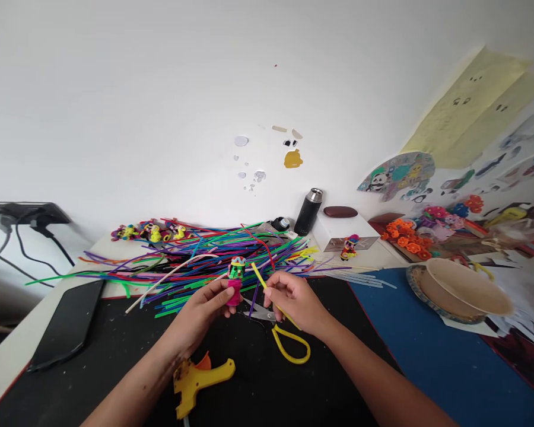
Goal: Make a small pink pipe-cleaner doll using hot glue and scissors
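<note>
Delicately, a small upright figure of fuzzy magenta craft stem, topped by a green face and a pale blue, white and yellow crown [234, 294], sits in the fingers of the left hand [211, 305], thumb on one side of the wound body, above the black mat [262, 397]. It looks light and soft, springy rather than hard, its pile likely to resist slipping; the weak points are probably the crown and the small face parts, so the magenta body, where the hand has it, seems the right place to hold, with modest pressure. Just beside it, the right hand [296, 299] pinches a straight, slim yellow fuzzy stem [258, 275], its free end angled up near the crown but apart from it. That stem appears featherlight and bendable, best taken between fingertip and thumb, away from the tip. Beneath the hands lie metal scissors with yellow loop handles [270, 316]; nearer the wearer rests a yellow glue gun with an orange trigger [200, 378]. Beyond, a heap of multicoloured fuzzy stems [182, 280] spreads toward the wall, while a black cylindrical bottle with a silver rim [308, 213] stands alongside a white box [347, 230].
</note>
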A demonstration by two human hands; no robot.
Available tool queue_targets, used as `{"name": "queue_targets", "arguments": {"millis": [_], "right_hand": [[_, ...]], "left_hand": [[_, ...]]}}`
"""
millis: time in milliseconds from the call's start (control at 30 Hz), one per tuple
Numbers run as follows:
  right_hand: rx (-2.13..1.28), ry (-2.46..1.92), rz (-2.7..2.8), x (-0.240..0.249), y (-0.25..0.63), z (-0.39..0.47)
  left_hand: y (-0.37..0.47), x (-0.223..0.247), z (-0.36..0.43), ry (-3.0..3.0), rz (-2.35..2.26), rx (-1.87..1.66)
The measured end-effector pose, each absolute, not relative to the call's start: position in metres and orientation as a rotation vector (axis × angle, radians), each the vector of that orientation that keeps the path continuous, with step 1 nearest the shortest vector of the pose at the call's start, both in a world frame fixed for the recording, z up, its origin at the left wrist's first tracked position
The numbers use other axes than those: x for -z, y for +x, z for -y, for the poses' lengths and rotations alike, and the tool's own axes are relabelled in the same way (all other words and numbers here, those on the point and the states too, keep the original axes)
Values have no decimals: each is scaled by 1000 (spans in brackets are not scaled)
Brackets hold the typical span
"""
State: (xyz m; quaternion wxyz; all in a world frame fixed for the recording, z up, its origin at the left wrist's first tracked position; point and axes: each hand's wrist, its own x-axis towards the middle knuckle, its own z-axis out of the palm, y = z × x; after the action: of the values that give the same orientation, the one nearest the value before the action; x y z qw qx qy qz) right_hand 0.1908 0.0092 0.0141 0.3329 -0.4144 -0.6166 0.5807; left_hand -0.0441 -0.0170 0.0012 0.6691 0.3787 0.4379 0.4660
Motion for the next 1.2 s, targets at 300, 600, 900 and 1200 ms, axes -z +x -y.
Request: {"name": "queue_targets", "arguments": {"millis": [300,600,900,1200], "right_hand": [[-1435,-1017,1670,-3,175,7],[-1362,-1022,1608,4,163,13],[-1341,-1086,1544,8,165,14],[-1323,-1108,1560,12,166,15]], "left_hand": [[-38,-3,18,917,-931,-1020],[-30,-2,25,938,-930,-1023],[-29,1,28,1030,-948,-976],[-30,1,28,1111,-934,-987]]}}
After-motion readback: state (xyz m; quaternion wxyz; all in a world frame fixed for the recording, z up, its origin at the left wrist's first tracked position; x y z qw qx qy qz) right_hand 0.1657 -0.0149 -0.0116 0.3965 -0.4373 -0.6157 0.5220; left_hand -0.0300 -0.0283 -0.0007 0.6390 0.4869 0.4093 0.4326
